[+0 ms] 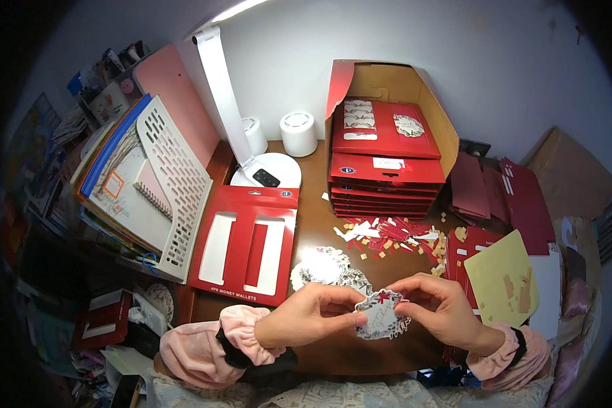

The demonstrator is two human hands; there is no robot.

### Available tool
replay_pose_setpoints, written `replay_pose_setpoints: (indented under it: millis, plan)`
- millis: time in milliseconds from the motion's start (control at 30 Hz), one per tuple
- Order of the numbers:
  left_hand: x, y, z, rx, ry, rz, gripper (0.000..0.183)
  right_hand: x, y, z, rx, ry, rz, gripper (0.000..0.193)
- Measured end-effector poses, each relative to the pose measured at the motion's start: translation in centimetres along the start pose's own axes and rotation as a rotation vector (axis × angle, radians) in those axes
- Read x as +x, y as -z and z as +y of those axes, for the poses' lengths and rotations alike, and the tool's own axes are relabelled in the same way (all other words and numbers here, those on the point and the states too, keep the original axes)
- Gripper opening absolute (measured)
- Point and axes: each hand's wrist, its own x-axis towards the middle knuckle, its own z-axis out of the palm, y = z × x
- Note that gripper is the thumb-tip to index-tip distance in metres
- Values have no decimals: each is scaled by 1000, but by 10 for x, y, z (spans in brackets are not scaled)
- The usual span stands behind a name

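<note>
Near the table's front edge, my left hand [313, 314] and my right hand [449, 311] pinch opposite sides of a scalloped paper cutout [382, 322]. It is whitish with grey patterning and a small red mark at its top. Thumbs press on its face, and the fingers behind it are partly hidden. Just beyond my left hand lies a loose pile of similar cutouts [321, 265]. To the left rests a flat red card sleeve [239, 238] with two long window openings. Beside my right hand is a pale yellow sheet [488, 277] bearing several small tan pieces.
An open cardboard box [442, 122] at the back holds stacked red packs [385, 183]. Red, white and tan paper scraps [396, 231] litter the table before it. A white lamp [268, 166], a white canister [298, 134] and a perforated file rack [177, 177] stand leftward.
</note>
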Motion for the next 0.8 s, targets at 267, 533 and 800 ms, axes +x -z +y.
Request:
replay_pose_setpoints:
  millis: [267,533,800]
  plan:
    - [3,-19,-4,-111,24,69,22,-5,6,-17,-350,200,163,28]
    - [11,-27,8,325,-226,113,22,-9,12,-18,-510,419,116,38]
    - [13,-42,2,301,-194,186,24,-26,-10,-32,-1031,404,190,74]
